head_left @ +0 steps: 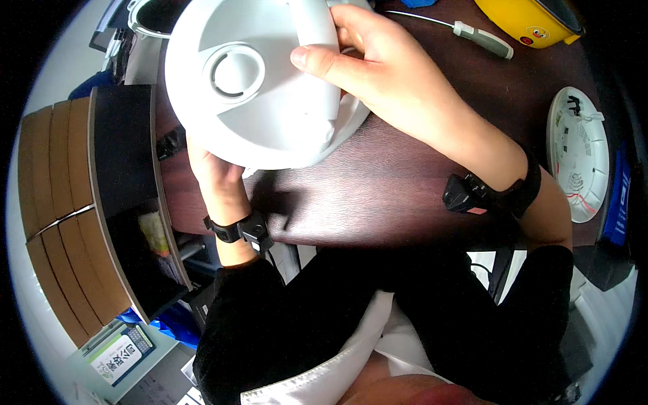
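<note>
A large round white plastic appliance [270, 128] is held above the dark wood-grain table at the upper middle. It has a round, ringed dial or cap on its face and a thick bar like a handle on its right side. My right hand [354, 57] grips that bar, thumb across the front and fingers curled behind. Under the lower left rim, my left hand [217, 172] supports the appliance, its fingers partly hidden beneath. A screwdriver [482, 39] with a pale handle lies beyond my right forearm.
At the right table edge lies a shallow oval white cover [574, 155] with red wire inside. A yellow container [526, 20] stands far right. White ring-shaped part [145, 20] sits far left. A dark shelf unit [128, 196] with brown boxes [57, 162] stands left of the table.
</note>
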### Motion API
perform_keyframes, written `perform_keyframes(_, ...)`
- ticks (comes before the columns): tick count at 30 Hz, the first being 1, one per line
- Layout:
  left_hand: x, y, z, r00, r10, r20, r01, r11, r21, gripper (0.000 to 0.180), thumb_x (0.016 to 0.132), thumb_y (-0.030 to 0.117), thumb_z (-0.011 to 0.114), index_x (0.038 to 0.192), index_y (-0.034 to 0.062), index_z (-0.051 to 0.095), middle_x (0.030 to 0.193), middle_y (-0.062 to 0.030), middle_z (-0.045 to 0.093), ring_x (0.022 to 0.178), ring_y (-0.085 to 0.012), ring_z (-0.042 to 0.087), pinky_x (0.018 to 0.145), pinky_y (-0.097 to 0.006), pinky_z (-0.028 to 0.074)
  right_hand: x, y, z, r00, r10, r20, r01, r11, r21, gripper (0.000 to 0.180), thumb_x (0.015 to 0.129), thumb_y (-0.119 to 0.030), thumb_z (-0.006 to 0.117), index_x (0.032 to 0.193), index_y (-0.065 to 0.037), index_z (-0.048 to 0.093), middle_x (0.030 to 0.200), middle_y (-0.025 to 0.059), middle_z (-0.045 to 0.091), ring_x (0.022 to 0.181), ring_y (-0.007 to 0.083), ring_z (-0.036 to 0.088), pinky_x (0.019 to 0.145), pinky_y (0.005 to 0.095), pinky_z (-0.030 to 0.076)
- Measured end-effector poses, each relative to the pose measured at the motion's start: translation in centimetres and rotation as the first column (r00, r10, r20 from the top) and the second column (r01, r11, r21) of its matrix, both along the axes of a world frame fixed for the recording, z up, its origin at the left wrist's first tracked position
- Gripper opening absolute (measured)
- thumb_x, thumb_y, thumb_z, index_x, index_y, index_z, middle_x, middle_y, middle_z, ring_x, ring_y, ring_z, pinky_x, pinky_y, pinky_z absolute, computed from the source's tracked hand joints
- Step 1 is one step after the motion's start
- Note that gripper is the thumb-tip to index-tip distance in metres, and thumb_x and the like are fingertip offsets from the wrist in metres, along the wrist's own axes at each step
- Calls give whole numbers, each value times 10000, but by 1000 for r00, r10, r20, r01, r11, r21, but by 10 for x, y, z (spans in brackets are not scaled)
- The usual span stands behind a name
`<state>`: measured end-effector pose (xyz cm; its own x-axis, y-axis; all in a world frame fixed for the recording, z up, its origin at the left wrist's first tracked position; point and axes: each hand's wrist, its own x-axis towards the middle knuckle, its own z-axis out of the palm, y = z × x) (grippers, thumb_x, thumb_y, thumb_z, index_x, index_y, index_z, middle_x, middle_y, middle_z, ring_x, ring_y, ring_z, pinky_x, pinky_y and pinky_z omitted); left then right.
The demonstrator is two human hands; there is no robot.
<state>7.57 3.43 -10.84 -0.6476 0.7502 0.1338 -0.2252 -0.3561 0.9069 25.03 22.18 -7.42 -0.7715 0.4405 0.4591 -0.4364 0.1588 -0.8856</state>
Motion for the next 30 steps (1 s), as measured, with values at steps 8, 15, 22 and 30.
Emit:
perform_keyframes(8, 36, 36, 38, 927, -209, 310, 152, 969, 197, 725, 825, 472, 592, 1309, -28, 387, 1284, -184, 479, 1173, -278, 491, 994, -409, 390, 7, -4, 19, 996, -66, -51, 72, 992, 107, 326, 895, -121, 558, 1117, 66, 408, 1022, 197, 550, 927, 242, 573, 774, 339, 479)
perform_keyframes(15, 37, 35, 22, 950, -3, -311, -13, 999, -49, 593, 786, 188, 688, 1263, -30, 411, 1182, -149, 535, 1105, -237, 523, 973, -381, 403, -5, -2, -1, 986, -107, -130, 132, 970, 202, 340, 872, -74, 564, 1129, 75, 399, 955, 185, 536, 858, 241, 566, 741, 339, 467)
perform_keyframes(22, 41, 37, 25, 946, 54, -321, -85, 993, -82, 532, 761, 90, 702, 1213, -15, 441, 1105, -119, 566, 1019, -203, 556, 922, -337, 430, -2, -3, 0, 981, -174, -89, 193, 935, 299, 359, 858, -63, 572, 1135, 80, 395, 950, 186, 520, 858, 246, 556, 756, 338, 456)
perform_keyframes(30, 41, 38, 24, 954, 60, -294, -99, 988, -122, 553, 716, 66, 749, 1182, -1, 458, 1057, -103, 583, 980, -179, 573, 882, -311, 455, 0, -5, 6, 986, -163, -31, 164, 927, 337, 350, 840, -29, 564, 1136, 67, 404, 948, 182, 515, 852, 258, 554, 746, 338, 453)
